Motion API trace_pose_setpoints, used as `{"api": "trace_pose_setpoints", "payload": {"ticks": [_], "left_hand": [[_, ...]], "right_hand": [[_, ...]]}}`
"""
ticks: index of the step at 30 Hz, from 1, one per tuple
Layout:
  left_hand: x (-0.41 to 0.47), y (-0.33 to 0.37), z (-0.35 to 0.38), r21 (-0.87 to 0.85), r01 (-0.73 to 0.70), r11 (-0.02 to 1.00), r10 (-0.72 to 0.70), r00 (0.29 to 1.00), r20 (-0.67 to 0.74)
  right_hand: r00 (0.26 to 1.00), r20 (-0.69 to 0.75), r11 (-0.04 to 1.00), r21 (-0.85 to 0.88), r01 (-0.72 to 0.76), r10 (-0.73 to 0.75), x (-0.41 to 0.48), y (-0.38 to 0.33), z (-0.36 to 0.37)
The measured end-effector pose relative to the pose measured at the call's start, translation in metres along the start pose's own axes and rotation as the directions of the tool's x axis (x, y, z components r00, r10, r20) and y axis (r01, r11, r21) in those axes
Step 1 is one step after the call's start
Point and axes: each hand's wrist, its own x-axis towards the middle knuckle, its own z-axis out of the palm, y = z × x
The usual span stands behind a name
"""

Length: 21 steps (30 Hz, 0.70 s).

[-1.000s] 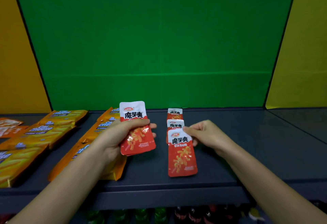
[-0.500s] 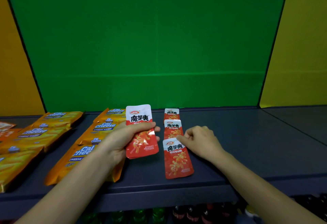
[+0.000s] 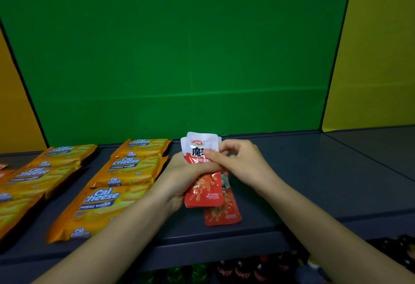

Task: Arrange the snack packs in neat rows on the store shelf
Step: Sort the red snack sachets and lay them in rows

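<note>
Standing upright above the shelf [image 3: 314,182], a stack of red snack packs [image 3: 203,194] sits in the left hand [image 3: 179,178], its grip clamped round them; the right hand [image 3: 242,164] pinches the front pack [image 3: 201,143] near its top. Another red pack [image 3: 224,215] lies flat beneath, orange wafer packs [image 3: 130,167] to its left.

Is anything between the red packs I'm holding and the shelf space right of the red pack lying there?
Nothing visible does. The left hand and right hand hold the red-and-white foil snack packs above the dark grey shelf.
</note>
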Motion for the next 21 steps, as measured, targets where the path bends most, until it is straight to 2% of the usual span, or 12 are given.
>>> {"api": "trace_pose_setpoints", "payload": {"ticks": [2,6,10,13,16,21], "left_hand": [[0.004,-0.001,0.008,0.03,0.015,0.999,-0.016,1.0,0.018],[0.016,-0.001,0.026,-0.002,0.131,0.991,-0.131,0.991,0.025],[0.029,0.002,0.041,-0.071,0.245,0.967,-0.249,0.967,-0.048],[0.042,0.001,0.04,-0.1,0.249,0.963,-0.257,0.963,-0.078],[0.051,0.002,0.038,-0.037,0.23,0.972,-0.233,0.954,-0.189],[0.063,0.01,0.036,0.065,0.18,0.982,-0.162,0.963,-0.218]], "right_hand": [[0.999,0.011,0.995,0.093,-0.041,0.04,0.001,0.006,-0.011],[0.997,0.032,0.986,0.148,-0.078,0.074,0.003,0.021,-0.045],[0.983,0.063,0.971,0.156,-0.182,0.174,0.014,0.04,-0.087],[0.97,0.025,0.961,0.133,-0.243,0.242,0.031,0.058,-0.114],[0.963,0.016,0.959,0.082,-0.271,0.27,0.054,0.071,-0.124],[0.955,-0.007,0.953,-0.057,-0.296,0.296,0.098,0.094,-0.123]]}}
